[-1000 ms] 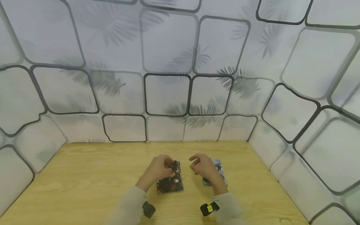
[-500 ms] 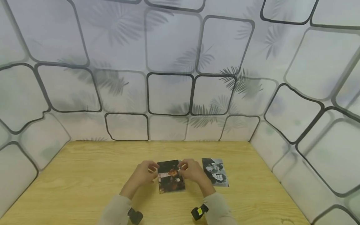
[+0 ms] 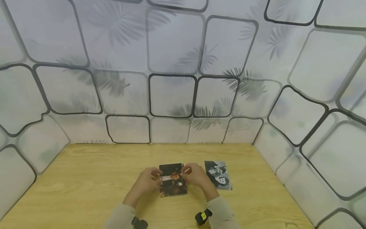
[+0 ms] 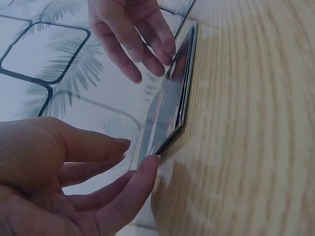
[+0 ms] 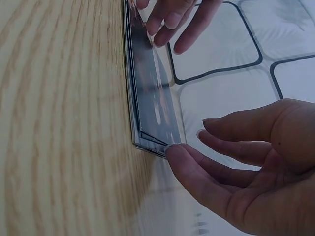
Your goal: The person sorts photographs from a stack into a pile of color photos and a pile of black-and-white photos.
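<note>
Two hands flank the photo stack (image 3: 172, 180) lying flat on the worktop (image 3: 85, 178), long axis running away from me. My left hand (image 3: 147, 181) and right hand (image 3: 195, 175) each touch a long edge with relaxed fingertips, equally near, gripping nothing.

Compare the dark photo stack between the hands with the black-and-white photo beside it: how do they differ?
The dark photo stack is several prints thick and mostly dark brown; the black-and-white photo looks like one greyscale print. The left hand and right hand touch the stack's side edges; the black-and-white photo lies untouched, right of the right hand. Both lie flat, face up, on the wooden table.
</note>
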Demonstrator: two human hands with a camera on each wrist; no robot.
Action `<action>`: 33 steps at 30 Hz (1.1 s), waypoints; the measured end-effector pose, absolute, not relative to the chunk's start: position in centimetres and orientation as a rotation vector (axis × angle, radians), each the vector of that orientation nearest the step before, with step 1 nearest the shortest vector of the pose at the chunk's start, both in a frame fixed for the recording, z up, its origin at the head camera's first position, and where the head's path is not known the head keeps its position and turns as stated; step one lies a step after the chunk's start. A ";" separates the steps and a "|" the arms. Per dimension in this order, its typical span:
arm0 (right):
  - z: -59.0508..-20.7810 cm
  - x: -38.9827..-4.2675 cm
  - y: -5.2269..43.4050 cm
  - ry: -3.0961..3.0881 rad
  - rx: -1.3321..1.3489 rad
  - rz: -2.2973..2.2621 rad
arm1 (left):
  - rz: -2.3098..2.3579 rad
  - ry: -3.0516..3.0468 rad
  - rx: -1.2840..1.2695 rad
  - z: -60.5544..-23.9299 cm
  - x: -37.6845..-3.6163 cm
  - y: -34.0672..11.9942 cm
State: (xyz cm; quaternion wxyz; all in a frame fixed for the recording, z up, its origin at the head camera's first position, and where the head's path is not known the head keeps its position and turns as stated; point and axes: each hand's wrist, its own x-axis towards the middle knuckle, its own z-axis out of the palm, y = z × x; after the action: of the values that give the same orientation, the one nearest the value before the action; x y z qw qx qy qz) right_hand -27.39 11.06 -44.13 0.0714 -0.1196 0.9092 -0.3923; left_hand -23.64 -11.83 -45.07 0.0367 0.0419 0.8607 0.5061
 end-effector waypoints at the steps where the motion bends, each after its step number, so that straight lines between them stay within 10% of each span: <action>1: -44.2 -27.4 11.0 2.735 -0.357 -1.178 | 1.559 2.638 0.124 -45.2 -23.7 -11.9; 33: -43.9 -27.2 11.0 2.620 -0.333 -1.255 | 1.624 2.678 0.155 -46.1 -24.0 -11.8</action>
State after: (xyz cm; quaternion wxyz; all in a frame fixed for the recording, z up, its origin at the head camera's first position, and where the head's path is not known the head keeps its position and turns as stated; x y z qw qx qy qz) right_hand -27.17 11.01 -43.89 0.1085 -0.1132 0.8907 -0.4267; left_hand -24.01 -11.82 -46.10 0.0030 0.0493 0.8540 0.5180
